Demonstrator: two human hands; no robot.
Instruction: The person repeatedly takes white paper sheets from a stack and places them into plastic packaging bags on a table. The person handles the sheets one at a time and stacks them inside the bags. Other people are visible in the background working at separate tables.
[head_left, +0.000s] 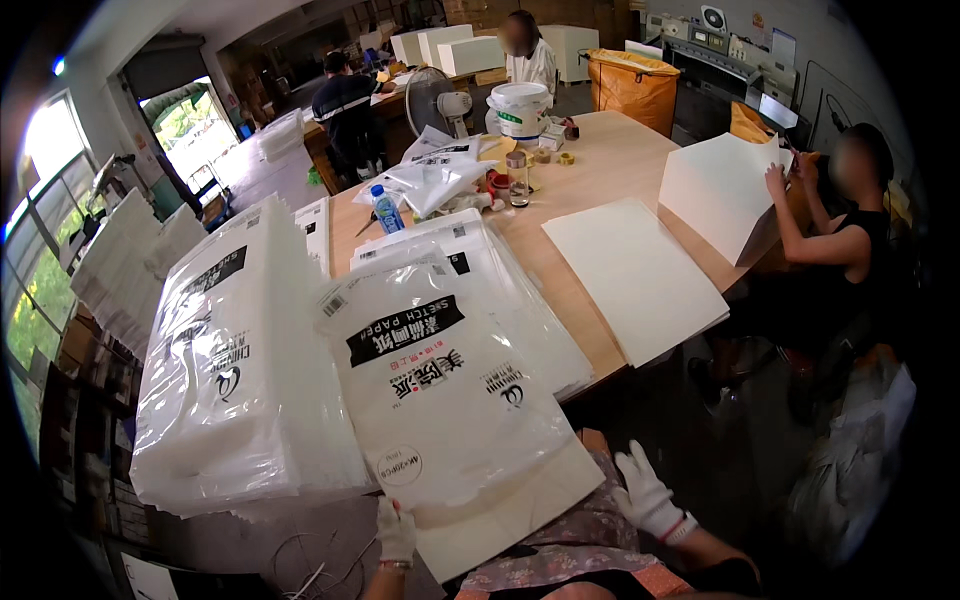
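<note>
A clear plastic bag (440, 400) with black print lies tilted in front of me, drawn over most of a stack of white paper sheets (520, 520). The near end of the sheets sticks out of the bag's mouth, close to my lap. At the bag's near left corner my left hand (396, 532), in a white glove, is closed on the bag's edge. My right hand (648, 497), gloved too, is off to the right of the sheets with its fingers spread and nothing in them.
A tall pile of packed bags (240, 370) stands at left, with more bags (520, 310) beneath mine. Bare sheets (640, 280) lie on the table (620, 150), near a bottle (386, 210), a jar (517, 180) and a bucket (520, 110). A co-worker (850, 230) at right handles large sheets (720, 195).
</note>
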